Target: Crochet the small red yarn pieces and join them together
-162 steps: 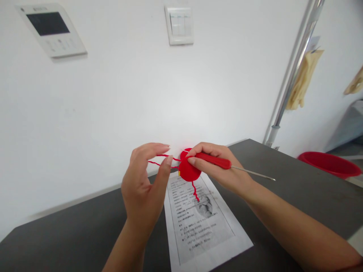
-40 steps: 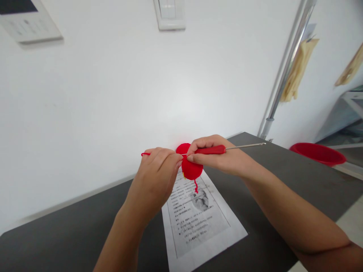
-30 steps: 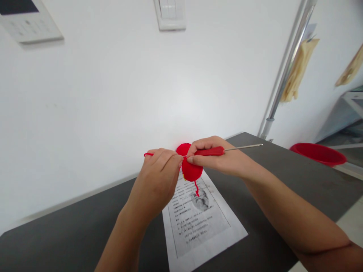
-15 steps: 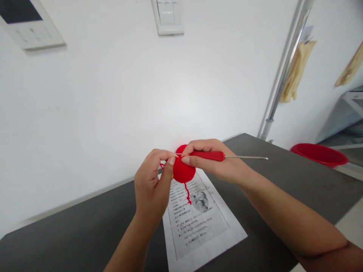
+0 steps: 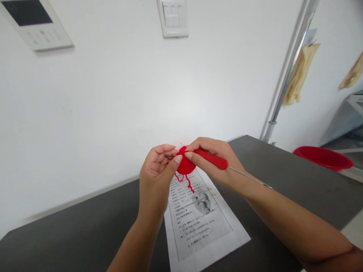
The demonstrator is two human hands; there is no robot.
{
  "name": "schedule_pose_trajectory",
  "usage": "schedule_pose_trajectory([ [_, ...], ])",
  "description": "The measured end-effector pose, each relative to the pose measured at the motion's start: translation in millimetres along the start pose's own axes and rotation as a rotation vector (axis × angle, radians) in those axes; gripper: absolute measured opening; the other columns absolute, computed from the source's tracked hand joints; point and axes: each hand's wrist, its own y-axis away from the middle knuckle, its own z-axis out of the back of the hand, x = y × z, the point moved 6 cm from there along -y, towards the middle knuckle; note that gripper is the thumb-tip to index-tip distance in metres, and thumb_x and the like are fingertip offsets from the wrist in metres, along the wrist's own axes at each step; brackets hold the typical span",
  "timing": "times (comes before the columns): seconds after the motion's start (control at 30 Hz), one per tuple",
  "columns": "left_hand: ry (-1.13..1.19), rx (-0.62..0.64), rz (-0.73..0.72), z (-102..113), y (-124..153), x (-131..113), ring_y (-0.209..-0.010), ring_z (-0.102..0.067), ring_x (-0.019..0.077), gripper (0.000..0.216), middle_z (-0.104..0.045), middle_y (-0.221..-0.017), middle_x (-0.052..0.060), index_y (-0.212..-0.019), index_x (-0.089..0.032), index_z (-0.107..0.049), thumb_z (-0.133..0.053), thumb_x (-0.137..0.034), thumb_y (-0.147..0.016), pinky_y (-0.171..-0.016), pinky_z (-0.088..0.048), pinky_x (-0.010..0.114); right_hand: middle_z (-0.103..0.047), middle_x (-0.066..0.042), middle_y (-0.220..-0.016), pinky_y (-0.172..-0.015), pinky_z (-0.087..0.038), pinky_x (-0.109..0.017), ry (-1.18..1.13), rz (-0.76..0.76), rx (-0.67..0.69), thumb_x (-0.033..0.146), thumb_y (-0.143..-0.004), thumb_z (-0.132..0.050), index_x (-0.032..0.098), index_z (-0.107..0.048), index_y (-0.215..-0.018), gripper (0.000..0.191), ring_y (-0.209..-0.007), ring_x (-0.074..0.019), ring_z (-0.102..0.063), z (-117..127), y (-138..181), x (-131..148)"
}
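A small round red crochet piece point(image 5: 185, 165) is held up above the table between both hands. My left hand point(image 5: 157, 170) pinches its left edge, fingers closed, with red yarn point(image 5: 184, 180) dangling in loops and a tail below it. My right hand point(image 5: 215, 160) grips a crochet hook with a red handle point(image 5: 212, 159); its thin metal shaft point(image 5: 249, 178) points back along my right wrist. The working tip at the crochet piece is hidden by my fingers.
A printed sheet of paper point(image 5: 198, 219) lies on the dark grey table point(image 5: 70, 234) below my hands. A red basin point(image 5: 323, 156) stands at the right beyond the table. A metal pole point(image 5: 286, 71), a wall switch point(image 5: 172, 17) and a wall panel point(image 5: 36, 22) are behind.
My left hand has drawn in from holding yarn strands apart to pinching the red piece. The hook's metal shaft has tilted from pointing level to the right down towards my wrist.
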Motion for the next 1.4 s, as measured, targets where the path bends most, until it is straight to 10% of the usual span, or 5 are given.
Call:
schedule_pose_trajectory([
  [0.33,-0.202,0.028,-0.098,3.3,0.7,-5.9,-0.068,-0.063,0.012,0.002,-0.07,-0.075,-0.002,-0.083,-0.02,-0.07,-0.072,-0.021,-0.082,-0.064,-0.052,0.023,-0.067,0.0,-0.076,-0.061,-0.042,-0.023,0.122,0.104,-0.01,0.021,-0.093,-0.059,0.017,-0.066,-0.086,0.011,-0.065,-0.0108,-0.059,-0.6,2.2,8.3],
  [0.7,-0.961,0.12,-0.723,-17.0,15.2,-34.3,-0.085,-0.06,0.0181,0.012,-0.063,-0.087,0.003,-0.085,-0.02,-0.057,-0.053,-0.012,-0.091,-0.077,-0.05,0.034,-0.062,-0.005,-0.071,-0.064,-0.043,-0.029,0.625,0.455,-0.119,0.016,-0.095,-0.052,0.017,-0.063,-0.082,0.017,-0.068,-0.0172,-0.053,-8.1,8.5,26.6],
  [1.13,-0.869,0.105,-0.467,-11.8,7.1,-30.7,-0.067,-0.053,0.016,0.018,-0.057,-0.071,-0.001,-0.072,-0.021,-0.055,-0.048,-0.017,-0.087,-0.063,-0.042,0.03,-0.061,-0.006,-0.073,-0.064,-0.041,-0.03,0.683,0.519,-0.057,0.015,-0.097,-0.05,0.016,-0.063,-0.084,0.019,-0.07,-0.0185,-0.049,-15.3,10.2,25.0],
  [1.4,-0.328,0.162,0.089,0.5,-6.7,-5.1,-0.059,-0.044,0.0151,0.016,-0.048,-0.056,-0.002,-0.055,-0.021,-0.054,-0.056,-0.024,-0.07,-0.057,-0.038,0.03,-0.06,-0.006,-0.074,-0.063,-0.041,-0.029,0.652,0.574,-0.059,0.018,-0.099,-0.048,0.016,-0.063,-0.086,0.02,-0.07,-0.0179,-0.048,-13.6,9.8,25.1],
])
